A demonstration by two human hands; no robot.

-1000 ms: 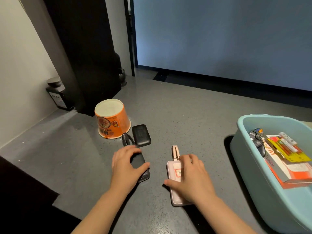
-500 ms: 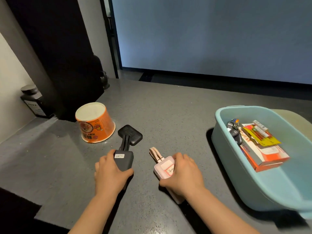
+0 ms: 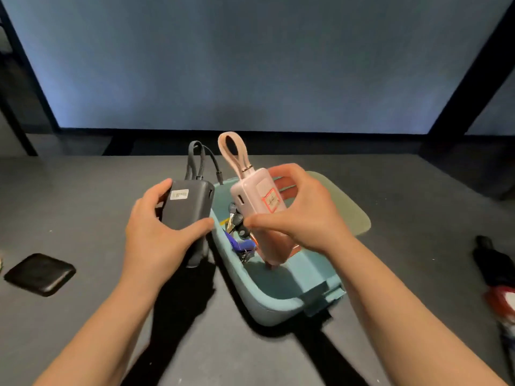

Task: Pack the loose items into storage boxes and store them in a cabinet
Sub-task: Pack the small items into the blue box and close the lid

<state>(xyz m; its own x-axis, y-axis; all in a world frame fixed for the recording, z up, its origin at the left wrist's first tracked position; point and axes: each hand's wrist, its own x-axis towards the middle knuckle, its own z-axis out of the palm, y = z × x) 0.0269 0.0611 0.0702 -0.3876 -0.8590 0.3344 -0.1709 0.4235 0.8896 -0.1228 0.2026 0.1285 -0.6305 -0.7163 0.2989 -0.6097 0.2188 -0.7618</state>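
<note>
Right hand [image 3: 301,215] grips the pink power bank [image 3: 259,207] upright, its lower end already inside the blue box [image 3: 278,302]; left hand [image 3: 158,232] grips the grey power bank [image 3: 186,207] just left of the rim.

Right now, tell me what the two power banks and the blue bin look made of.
Grey power bank: matte plastic, dull sheen; its cord looks braided fabric.
Pink power bank: smooth, slightly glossy plastic; the loop looks like soft rubber or silicone, uncertain.
Blue bin: moulded plastic, satin finish, rounded walls.
</note>
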